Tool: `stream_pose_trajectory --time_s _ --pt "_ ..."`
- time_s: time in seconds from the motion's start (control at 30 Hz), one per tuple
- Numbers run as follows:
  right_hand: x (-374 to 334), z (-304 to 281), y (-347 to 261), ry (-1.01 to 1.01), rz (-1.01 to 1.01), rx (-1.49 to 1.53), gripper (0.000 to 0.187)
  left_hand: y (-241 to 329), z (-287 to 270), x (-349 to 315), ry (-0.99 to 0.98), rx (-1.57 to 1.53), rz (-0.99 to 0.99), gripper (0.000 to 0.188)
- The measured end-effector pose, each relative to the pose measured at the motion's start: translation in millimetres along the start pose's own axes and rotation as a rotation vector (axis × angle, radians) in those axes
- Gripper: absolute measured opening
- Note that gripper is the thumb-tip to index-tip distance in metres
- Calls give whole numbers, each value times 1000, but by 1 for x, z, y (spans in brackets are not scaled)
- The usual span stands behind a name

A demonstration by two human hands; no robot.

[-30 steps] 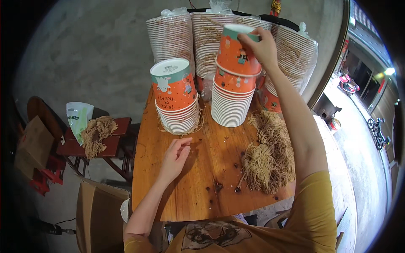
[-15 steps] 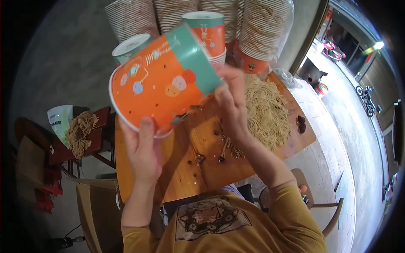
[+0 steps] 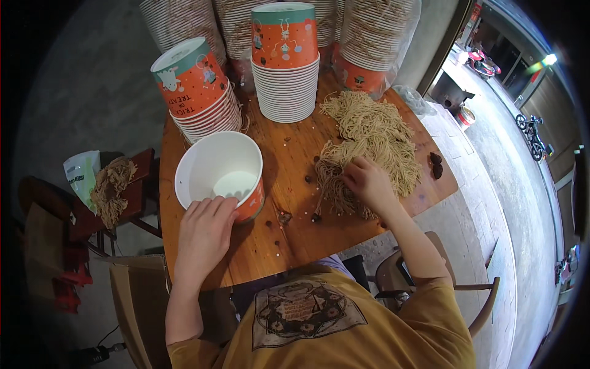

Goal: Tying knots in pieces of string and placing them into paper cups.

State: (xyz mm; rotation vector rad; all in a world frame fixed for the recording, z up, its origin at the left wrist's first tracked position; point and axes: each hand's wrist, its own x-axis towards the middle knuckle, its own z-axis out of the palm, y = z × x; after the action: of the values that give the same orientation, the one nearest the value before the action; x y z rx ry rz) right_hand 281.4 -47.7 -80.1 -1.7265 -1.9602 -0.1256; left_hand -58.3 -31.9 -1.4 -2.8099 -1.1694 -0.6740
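Wooden tabletop (image 3: 276,166) fills the middle of my feed, grey wall (image 3: 92,86) beyond. At ten o'clock, the left hand (image 3: 206,229) holds the near rim of a paper bucket (image 3: 212,169), open side up. At two o'clock, the right hand (image 3: 370,183) curls narrow over tan string (image 3: 382,144); remotely, I can't tell whether it grips any. I'd steady that rim lightly and tease strands from the loose near edge, avoiding tangles.

Bucket (image 3: 222,161): white interior, orange exterior. Left stack (image 3: 195,89): teal band, orange wall, cartoon figures, white rims. Middle stack (image 3: 284,64): same scheme. Strings (image 3: 375,138): tan. Table (image 3: 279,169): honey-brown, dark-spotted. Shirt (image 3: 387,320): mustard, dark-and-beige print. Stool (image 3: 142,175): dark red. Bag (image 3: 80,175): white and green.
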Motion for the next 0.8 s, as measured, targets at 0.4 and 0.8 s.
stream_pose_trajectory --time_s 0.4,0.8 --pt "-17 -10 -140 -266 228 902 15 42 21 -37 235 -715 -251 43" --pt "-2 1 -170 -302 332 1552 8 21 35 -37 352 -416 -78 43"
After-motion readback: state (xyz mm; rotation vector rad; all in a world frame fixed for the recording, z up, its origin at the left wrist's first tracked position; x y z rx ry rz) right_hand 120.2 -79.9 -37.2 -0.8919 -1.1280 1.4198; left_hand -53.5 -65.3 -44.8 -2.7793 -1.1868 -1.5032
